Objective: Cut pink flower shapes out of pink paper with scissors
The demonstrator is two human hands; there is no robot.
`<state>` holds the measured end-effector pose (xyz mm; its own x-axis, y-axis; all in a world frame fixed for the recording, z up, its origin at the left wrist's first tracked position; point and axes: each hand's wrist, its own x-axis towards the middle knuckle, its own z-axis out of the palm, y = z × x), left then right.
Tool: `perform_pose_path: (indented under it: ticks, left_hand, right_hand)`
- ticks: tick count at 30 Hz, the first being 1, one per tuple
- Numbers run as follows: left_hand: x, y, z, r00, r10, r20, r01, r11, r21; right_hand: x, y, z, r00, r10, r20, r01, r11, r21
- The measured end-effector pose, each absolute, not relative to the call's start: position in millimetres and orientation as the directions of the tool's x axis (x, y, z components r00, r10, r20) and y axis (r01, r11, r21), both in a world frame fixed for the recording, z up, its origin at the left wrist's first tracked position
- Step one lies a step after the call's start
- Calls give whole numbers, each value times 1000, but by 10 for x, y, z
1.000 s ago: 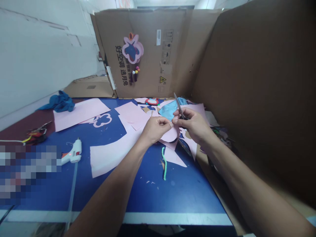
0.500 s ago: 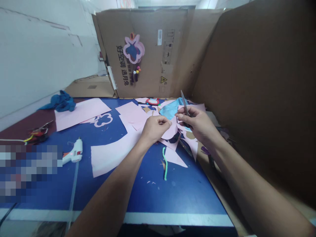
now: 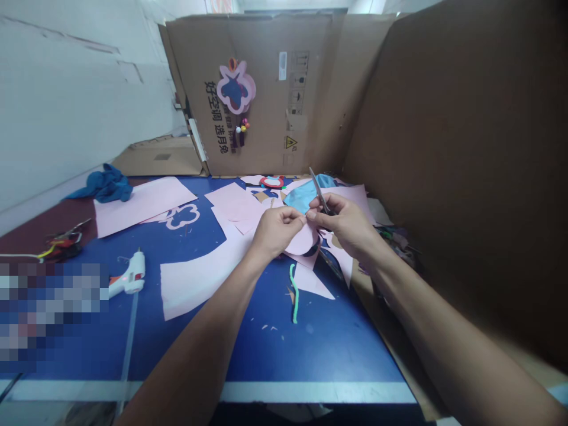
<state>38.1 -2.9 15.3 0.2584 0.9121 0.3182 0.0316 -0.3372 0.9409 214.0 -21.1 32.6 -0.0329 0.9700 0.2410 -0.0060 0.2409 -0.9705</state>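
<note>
My left hand [image 3: 277, 231] is closed in a pinch on a rounded pink paper piece [image 3: 303, 241], held just above the blue table [image 3: 248, 331]. My right hand [image 3: 344, 225] is closed around a pair of scissors [image 3: 318, 189], whose blades point up and away. The fingertips of both hands meet at the paper's top edge. A light blue paper sheet [image 3: 304, 195] lies right behind the hands.
Pink paper sheets and offcuts [image 3: 199, 278] lie across the table. A green pipe cleaner [image 3: 293, 293] lies near the hands, a white glue gun [image 3: 128, 279] at the left, a blue cloth [image 3: 104, 184] far left. Cardboard walls [image 3: 444, 148] close off the back and right.
My right hand with the scissors moved away to the right, then came back left until it met my left hand at the pink paper.
</note>
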Motion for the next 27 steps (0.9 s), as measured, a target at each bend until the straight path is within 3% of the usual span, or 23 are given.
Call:
perform_pose_path:
  ticks: [9,13,16,20,23,27]
  left_hand:
    - [380,-17,130,213,944,253,-1,-259,966]
    - [374,-36,125,154,914,375,168,-399,901]
    - [342,-70,129,101,829,550,406,-539,738]
    - [303,-117,133,225,628,745,692,-641,332]
    - [300,-127,135,376,471,798,730,-681,58]
    - [304,-131,150,471,357,806,694,-714,-89]
  right_hand:
    - [2133,-208,311,-22,971,239,59,240,-969]
    - [2150,-194,305,-2,975,224,56,223,-973]
    - [2168,-195,328,35,983,183,24,182,-983]
    - [2197,-190,351,-31,1000,-1,-106,-4,-994]
    - [2204,-185,348,-79,993,-89,-180,-102,-978]
    - [2189,-191,339,-102,991,-83,-231,-105,-967]
